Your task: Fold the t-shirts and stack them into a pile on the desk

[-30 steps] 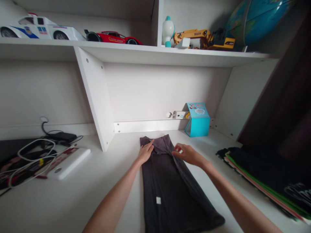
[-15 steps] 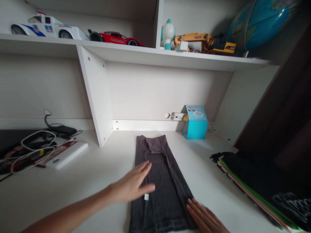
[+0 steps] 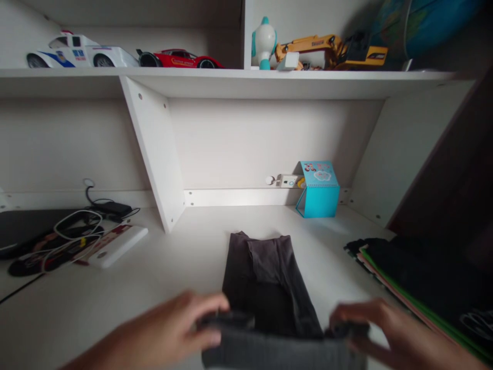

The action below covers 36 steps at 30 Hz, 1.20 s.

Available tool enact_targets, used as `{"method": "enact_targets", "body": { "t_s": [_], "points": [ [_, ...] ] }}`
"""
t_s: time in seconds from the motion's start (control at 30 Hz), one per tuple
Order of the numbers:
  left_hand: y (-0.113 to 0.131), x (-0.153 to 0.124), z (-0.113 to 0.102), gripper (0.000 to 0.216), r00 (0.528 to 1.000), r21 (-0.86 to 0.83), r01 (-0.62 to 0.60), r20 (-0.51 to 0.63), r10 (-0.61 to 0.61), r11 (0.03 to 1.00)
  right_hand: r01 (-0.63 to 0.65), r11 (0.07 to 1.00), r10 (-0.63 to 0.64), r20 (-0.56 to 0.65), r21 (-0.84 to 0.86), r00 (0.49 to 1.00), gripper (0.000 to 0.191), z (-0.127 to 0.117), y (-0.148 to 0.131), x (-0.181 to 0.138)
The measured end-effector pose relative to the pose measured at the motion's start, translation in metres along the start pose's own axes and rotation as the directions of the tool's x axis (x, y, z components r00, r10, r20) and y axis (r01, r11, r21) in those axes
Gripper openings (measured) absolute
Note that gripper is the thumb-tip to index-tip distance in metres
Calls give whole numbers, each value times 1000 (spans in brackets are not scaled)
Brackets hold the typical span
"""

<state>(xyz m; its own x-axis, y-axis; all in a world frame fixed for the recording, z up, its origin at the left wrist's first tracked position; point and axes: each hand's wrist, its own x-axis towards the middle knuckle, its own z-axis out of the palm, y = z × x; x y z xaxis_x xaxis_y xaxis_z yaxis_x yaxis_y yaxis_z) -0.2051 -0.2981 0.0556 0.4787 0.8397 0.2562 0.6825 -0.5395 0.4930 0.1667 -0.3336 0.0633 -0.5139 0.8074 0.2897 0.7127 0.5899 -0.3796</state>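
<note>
A dark grey garment [image 3: 265, 277] lies folded lengthwise on the white desk [image 3: 162, 272], running away from me. My left hand [image 3: 173, 329] pinches its near left corner. My right hand [image 3: 385, 331] grips the near right corner. Between them the near edge of the cloth is lifted off the desk into a raised band. Both hands are blurred by motion.
A stack of folded clothes [image 3: 427, 288] lies at the right. A blue paper box [image 3: 319, 189] stands at the back wall. Cables and a white flat device [image 3: 111, 246] lie at the left. Toy cars [image 3: 177, 58], a toy excavator [image 3: 331, 50] and a globe sit on the shelf above.
Both hands moved from the far end of the garment to its near end. They went from lying flat on it to gripping the near edge and lifting it.
</note>
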Motion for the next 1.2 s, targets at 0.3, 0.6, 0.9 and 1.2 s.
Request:
{"method": "enact_targets", "body": {
  "t_s": [0.3,0.6,0.9,1.2],
  "points": [
    [-97,192,19,32,873,-319,374,439,-214,871,-449,888,393,347,95,851,20,31,121,181],
    [-127,202,49,26,926,-185,339,242,-291,923,-575,818,562,250,-27,789,28,64,144,187],
    [-64,215,-27,29,994,-258,80,86,-60,963,-406,913,409,-137,45,902,19,-16,94,175],
    [-25,129,-53,49,985,58,-71,163,61,996,10,992,-27,-138,-124,990,45,-28,-22,64]
  ]
}}
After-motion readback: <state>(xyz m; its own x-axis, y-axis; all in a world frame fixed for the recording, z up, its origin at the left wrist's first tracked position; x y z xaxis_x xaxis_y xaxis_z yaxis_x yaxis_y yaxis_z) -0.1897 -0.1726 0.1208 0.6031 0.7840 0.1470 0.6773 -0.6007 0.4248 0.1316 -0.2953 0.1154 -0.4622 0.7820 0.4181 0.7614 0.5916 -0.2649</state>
